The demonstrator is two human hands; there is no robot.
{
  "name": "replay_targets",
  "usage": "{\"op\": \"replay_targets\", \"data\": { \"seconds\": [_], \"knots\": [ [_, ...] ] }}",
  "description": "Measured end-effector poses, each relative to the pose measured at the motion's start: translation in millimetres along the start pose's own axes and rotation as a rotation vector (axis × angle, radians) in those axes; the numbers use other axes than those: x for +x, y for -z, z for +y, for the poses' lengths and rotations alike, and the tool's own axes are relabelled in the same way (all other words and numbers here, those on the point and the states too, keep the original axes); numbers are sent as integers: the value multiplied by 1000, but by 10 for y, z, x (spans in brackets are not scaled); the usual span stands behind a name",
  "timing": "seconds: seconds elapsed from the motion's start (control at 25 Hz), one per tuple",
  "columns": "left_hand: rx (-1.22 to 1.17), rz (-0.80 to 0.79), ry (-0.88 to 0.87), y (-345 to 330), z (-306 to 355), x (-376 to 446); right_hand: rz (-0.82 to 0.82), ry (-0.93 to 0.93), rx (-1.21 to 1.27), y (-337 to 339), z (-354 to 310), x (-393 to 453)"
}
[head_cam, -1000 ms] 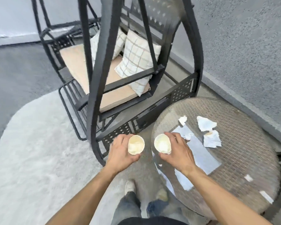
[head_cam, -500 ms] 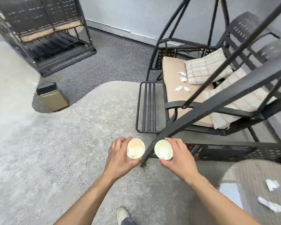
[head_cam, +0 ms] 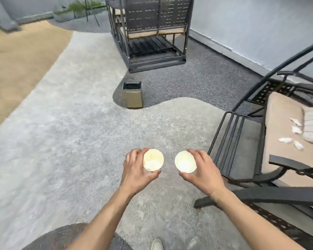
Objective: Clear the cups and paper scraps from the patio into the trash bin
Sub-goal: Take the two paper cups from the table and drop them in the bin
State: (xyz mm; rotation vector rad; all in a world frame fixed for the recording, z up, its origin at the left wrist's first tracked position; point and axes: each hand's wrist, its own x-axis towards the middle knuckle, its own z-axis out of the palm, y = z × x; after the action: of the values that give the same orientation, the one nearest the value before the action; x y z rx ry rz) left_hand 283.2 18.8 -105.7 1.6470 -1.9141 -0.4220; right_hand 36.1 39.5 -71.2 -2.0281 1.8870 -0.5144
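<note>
Left hand point(head_cam: 136, 170) grips one cup point(head_cam: 153, 160), right hand point(head_cam: 201, 170) grips other cup point(head_cam: 185, 161). Carrying step. Next: walk to trash bin point(head_cam: 133, 95), drop both in.

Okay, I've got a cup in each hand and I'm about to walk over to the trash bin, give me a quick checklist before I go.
1. Left hand grips the left cup: ok.
2. Right hand grips the right cup: ok.
3. Trash bin in sight ahead, top open: ok.
4. Path over the rug to the bin free of obstacles: ok, as far as this view shows.
5. Cups empty, nothing to spill: cannot tell; the insides look pale and washed out.
6. All litter collected: not ok; paper scraps lie on the swing cushion to the right.
</note>
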Motion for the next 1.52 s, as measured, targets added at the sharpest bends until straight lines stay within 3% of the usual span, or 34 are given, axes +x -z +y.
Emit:
{"op": "replay_targets", "data": {
  "seconds": [0.32, 1.0, 1.28, 1.52],
  "knots": [
    [84, 81, 184, 128, -603, 415, -118, 159, 64, -376, -389, 1118],
    [144, 84, 307, -356, -649, 2807, -146, 168, 94, -369, 226, 3635],
    [131, 69, 298, -363, -1193, 3678, -160, 172, 76, -676, 35, 4579],
    [137, 28, 271, -104, -1938, 4666, -152, 140, 77, -992, -505, 5690]
  ]
}}
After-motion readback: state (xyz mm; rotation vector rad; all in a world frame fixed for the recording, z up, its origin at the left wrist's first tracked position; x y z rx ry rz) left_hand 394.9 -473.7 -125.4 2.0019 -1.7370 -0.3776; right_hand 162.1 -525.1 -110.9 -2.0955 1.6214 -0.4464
